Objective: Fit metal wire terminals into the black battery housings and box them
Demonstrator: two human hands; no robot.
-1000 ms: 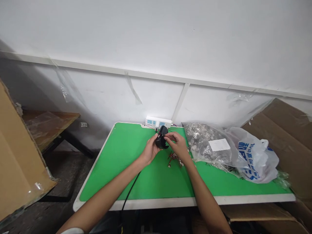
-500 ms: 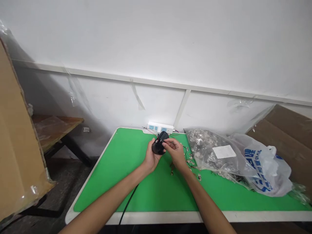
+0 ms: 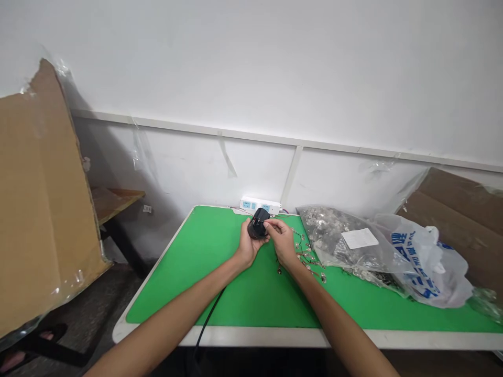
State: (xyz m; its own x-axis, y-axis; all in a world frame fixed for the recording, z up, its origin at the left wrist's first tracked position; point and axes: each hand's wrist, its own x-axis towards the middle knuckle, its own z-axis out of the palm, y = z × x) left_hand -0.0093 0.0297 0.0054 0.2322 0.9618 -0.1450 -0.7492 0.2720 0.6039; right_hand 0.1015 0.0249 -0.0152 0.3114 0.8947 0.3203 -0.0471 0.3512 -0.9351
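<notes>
A black, rounded plastic housing (image 3: 258, 224) is held above the green table mat, near the back edge. My left hand (image 3: 247, 247) wraps around it from the left and below. At its right side, my right hand (image 3: 283, 242) has thumb and forefinger pinched together against the housing; whatever small thing sits between those fingertips cannot be made out. A bit of red wire shows at the housing's left side. Small metal pieces with thin wires (image 3: 308, 256) lie scattered on the mat just right of my right hand.
Behind the housing, a white power strip (image 3: 275, 205) stands against the wall. A clear bag of metal parts (image 3: 326, 225) and a white plastic bag (image 3: 440, 272) occupy the right side. A black cable (image 3: 208, 319) crosses the front edge. Cardboard (image 3: 39, 199) stands at left.
The view has shifted a little, bringing more of the left cardboard into sight. The housing is turned slightly in my left hand, and my right fingertips stay at its right side.
</notes>
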